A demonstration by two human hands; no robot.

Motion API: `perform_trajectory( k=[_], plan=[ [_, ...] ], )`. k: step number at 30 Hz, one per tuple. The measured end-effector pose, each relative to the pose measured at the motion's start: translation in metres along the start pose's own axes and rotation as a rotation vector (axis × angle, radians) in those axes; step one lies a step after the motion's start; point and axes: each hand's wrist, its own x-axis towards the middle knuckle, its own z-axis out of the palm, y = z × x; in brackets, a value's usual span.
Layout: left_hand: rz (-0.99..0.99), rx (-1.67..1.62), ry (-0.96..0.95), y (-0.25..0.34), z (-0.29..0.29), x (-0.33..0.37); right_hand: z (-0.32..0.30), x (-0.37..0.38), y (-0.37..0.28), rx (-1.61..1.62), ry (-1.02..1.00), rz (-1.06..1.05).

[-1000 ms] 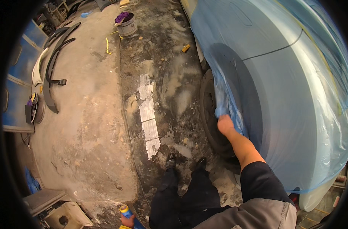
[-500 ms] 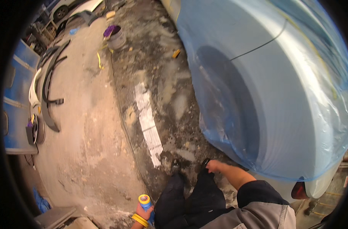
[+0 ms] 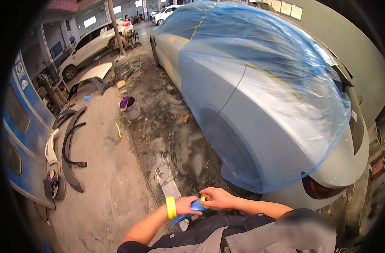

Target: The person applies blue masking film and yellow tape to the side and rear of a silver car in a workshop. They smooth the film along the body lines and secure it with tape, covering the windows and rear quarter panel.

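Note:
In front of my body, my left hand (image 3: pixel 185 205) is wrapped round a roll of blue masking film (image 3: pixel 196 205). A band of yellow tape (image 3: pixel 206 198) rings the end of this roll, and my right hand (image 3: pixel 218 197) pinches it there. Yellow tape rolls (image 3: pixel 171 207) circle my left wrist like bracelets. To the right stands a silver car (image 3: pixel 323 200), its side and roof draped in thin blue plastic film (image 3: pixel 243 139). The film reaches over the rear wheel, and the red tail light is uncovered.
A bucket (image 3: pixel 132 110) with a purple cloth stands ahead on the stained floor. Loose dark trim strips (image 3: pixel 70 156) lie at the left beside a blue panelled wall (image 3: pixel 23 126). White paper strips (image 3: pixel 170 187) lie underfoot. Another white car (image 3: pixel 93 48) is parked farther back.
My view has lifted toward the car and workshop. Both hands have come up and together: the right, empty before near my leg, now grips the roll's taped end.

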Motion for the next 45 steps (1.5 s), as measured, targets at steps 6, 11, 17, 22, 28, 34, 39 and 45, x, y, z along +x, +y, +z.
perform_trajectory(
  k=[6,11,17,22,28,34,39,45],
  plan=[
    [-0.133,-0.001,-0.123,0.016,-0.084,0.052,-0.035,-0.019,-0.076,0.062,-0.215,-0.402],
    [0.11,0.01,0.168,0.106,-0.024,0.16,-0.038,-0.031,-0.117,0.363,-0.332,-0.669],
    [0.286,-0.199,0.026,0.189,0.055,0.178,-0.118,-0.091,-0.06,-0.323,0.131,-0.597],
    [0.326,-0.189,0.003,0.214,0.055,0.186,-0.137,-0.13,-0.033,-0.446,-0.055,-0.191],
    [0.356,-0.196,-0.048,0.217,0.053,0.196,-0.138,-0.15,-0.035,-0.483,0.098,-0.22],
    [0.486,-0.217,-0.197,0.203,0.04,0.188,-0.146,-0.163,-0.036,-0.543,0.086,-0.223],
    [0.349,-0.558,-0.518,0.213,0.02,0.153,-0.148,-0.183,-0.025,-0.492,0.166,-0.187],
    [0.309,-0.645,-0.194,0.251,0.024,0.12,-0.167,-0.199,0.044,0.519,0.106,0.153]
  ],
)
